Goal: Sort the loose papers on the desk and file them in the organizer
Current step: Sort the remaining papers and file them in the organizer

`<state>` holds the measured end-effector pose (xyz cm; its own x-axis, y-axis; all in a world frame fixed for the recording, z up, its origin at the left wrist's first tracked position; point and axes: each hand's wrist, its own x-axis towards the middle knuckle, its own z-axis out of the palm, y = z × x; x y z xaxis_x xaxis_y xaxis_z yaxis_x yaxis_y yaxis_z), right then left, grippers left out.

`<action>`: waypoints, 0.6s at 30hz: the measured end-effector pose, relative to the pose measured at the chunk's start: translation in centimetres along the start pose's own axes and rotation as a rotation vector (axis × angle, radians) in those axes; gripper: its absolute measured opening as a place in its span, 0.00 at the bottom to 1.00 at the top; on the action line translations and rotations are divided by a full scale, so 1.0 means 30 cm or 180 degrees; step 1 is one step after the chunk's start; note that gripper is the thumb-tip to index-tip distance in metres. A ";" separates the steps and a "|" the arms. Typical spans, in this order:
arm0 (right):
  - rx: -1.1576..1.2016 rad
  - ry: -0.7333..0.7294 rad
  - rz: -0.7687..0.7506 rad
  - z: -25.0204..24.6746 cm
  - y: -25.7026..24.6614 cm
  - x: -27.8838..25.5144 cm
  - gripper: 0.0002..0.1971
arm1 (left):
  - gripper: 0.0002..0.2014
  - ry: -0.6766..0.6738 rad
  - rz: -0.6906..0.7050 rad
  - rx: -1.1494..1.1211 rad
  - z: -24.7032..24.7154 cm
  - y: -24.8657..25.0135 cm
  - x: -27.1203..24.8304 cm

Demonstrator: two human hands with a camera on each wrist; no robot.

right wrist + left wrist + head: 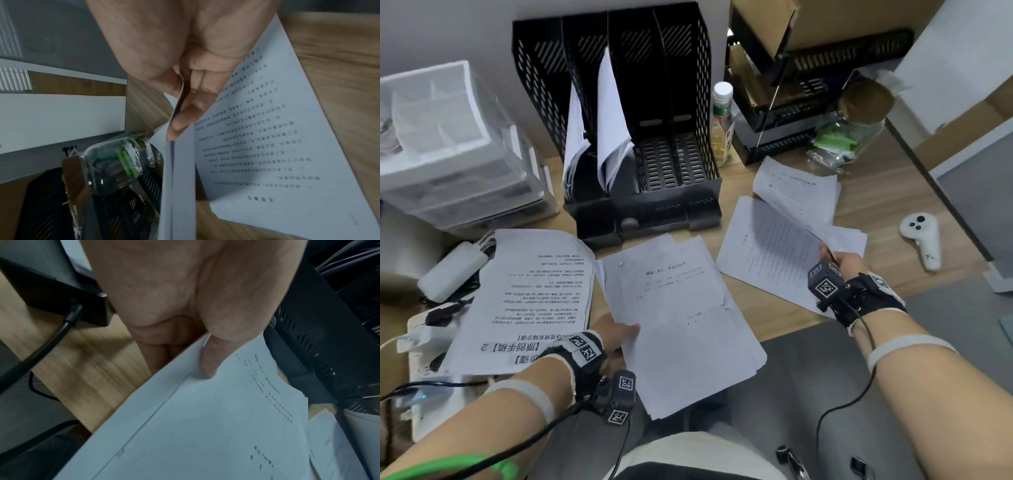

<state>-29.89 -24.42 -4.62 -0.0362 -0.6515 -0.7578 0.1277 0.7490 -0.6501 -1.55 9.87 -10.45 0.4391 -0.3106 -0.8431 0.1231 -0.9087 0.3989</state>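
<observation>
In front of the black organizer (619, 113), the left hand (616, 337) pinches a thin, floppy paper stack (681, 322) at its edge, while the right hand (839, 262) pinches limp sheets (798, 195), which look best held near an edge.

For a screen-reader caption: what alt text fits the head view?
The left hand holds the middle paper stack while the right hand lifts sheets from a desk, before a black organizer with two slots filled.
</observation>
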 end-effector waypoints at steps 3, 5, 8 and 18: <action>0.0501 -0.0034 0.0048 -0.027 -0.017 -0.017 0.12 | 0.26 -0.0027 -0.0024 0.0034 0.017 0.023 -0.007; 0.0586 -0.0112 -0.0020 -0.044 -0.013 -0.039 0.16 | 0.27 -0.0056 0.0001 0.0103 0.028 0.027 0.001; -0.0434 -0.0195 -0.0332 -0.078 0.022 -0.054 0.26 | 0.27 -0.0054 0.0039 0.0126 0.038 0.037 0.002; -0.2279 0.1016 0.0014 -0.231 0.208 -0.037 0.17 | 0.21 -0.0010 0.0132 -0.0579 0.059 0.039 -0.033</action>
<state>-35.91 -18.20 -8.22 -0.3341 -0.6636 -0.6693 -0.5378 0.7174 -0.4428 -3.43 8.62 -9.77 0.4444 -0.3478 -0.8255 0.2640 -0.8298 0.4917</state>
